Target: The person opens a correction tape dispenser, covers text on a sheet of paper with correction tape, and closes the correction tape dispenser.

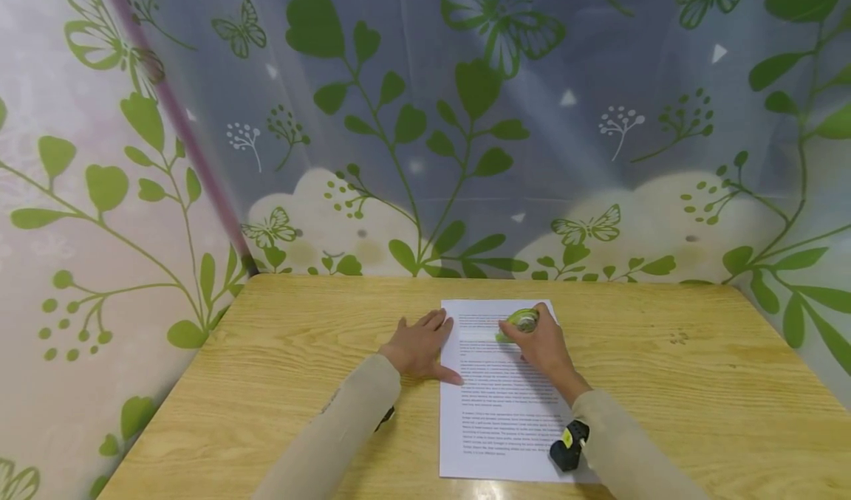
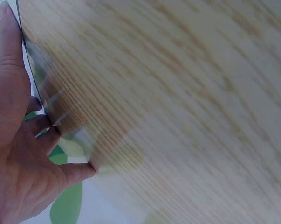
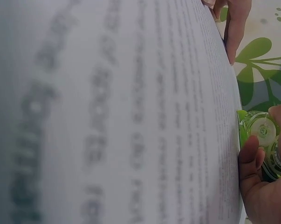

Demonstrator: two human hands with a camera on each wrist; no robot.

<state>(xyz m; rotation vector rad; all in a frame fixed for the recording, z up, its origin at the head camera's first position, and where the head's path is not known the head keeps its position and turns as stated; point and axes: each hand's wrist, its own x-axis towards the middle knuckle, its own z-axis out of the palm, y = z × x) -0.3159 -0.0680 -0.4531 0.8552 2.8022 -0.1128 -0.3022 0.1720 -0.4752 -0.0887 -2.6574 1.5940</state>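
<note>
Green tool: a small, rounded, see-through green plastic tape tool point(image 1: 526, 320) is over the top part of the page, between the right thumb and fingers. Its tip is down at the paper (touching or just above, I can't tell).
Page: a white paper sheet with small dark printed lines point(image 1: 492, 467) lies flat on the yellow wood-grain bench point(image 1: 319, 323), under the green tool.
Right hand: the right hand point(image 1: 547, 345) pinches the green tool and reaches in from the lower right, wrist over the page's right side.
Left hand: the left hand point(image 1: 419, 346) is spread flat at the page's left edge, thumb on the paper, gripping nothing. The green tool is off to its right.
Both hands: well apart, with a strip of page between them.
Arms: two beige sleeves point(image 1: 339, 426) come up from the bottom (a black box point(image 1: 569, 447) sits by the right wrist).
Behind: a blue and white cloth point(image 1: 412, 190) with green leaves and butterflies.
</note>
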